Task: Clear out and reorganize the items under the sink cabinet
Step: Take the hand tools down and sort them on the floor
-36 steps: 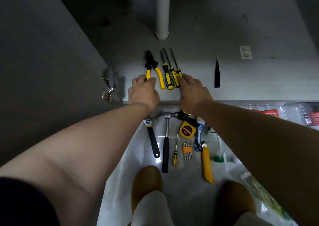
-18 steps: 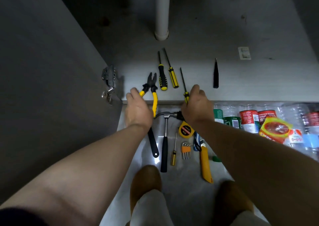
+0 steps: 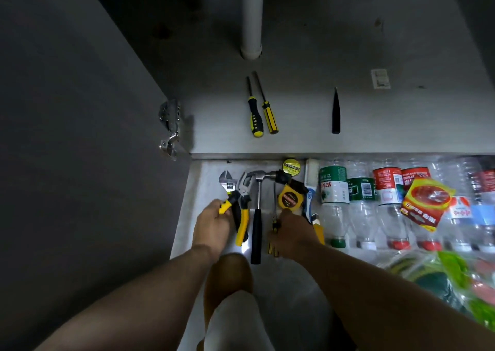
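My L hand point(image 3: 213, 224) grips pliers point(image 3: 242, 230), R hand point(image 3: 293, 232) pinches screwdriver point(image 3: 274, 224); tight gap btwn wrench point(image 3: 227, 183) & hammer point(image 3: 256, 232); sloppy set-down could knock 'em askew.

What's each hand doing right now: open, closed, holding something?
Left hand: closed, grip on the yellow-handled pliers.
Right hand: closed, pinching the slim screwdriver by its handle.
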Demonstrator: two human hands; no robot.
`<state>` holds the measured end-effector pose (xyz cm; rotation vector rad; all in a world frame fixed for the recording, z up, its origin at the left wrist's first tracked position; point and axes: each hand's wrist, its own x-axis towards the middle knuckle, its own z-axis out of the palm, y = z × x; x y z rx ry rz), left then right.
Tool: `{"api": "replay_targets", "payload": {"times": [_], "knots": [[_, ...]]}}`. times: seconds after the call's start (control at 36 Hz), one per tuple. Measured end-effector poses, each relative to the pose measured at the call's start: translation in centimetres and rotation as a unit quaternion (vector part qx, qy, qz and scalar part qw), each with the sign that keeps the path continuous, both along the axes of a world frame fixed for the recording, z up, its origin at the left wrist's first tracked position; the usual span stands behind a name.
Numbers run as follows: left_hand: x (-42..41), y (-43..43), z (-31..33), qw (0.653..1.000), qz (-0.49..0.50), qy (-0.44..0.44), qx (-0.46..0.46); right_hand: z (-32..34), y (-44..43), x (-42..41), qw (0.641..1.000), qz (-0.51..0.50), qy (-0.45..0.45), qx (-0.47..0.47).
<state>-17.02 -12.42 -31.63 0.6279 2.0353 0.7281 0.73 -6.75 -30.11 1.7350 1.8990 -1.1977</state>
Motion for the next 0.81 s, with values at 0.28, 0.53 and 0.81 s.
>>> {"api": "replay_targets", "payload": {"times": [0.28, 0.53, 0.81], "knots": [[-2.5, -1.0, -1.2, 0.984, 0.153, -0.037, -0.087, -1.0, 0.3, -0.5, 1.0, 0.004, 0.0, -0.02], [-2.7, -0.8, -2.0, 0.978, 0.068, 0.103, -0.171, -0.9, 0.2, -0.8, 0.999, 0.009, 0.051, -0.017], [-2.2, 0.2, -0.9, 0.952, -0.073, 0.152, -0.254, -1.5, -0.1, -0.2, 0.997, 0.06, 0.042, -0.019]]}}
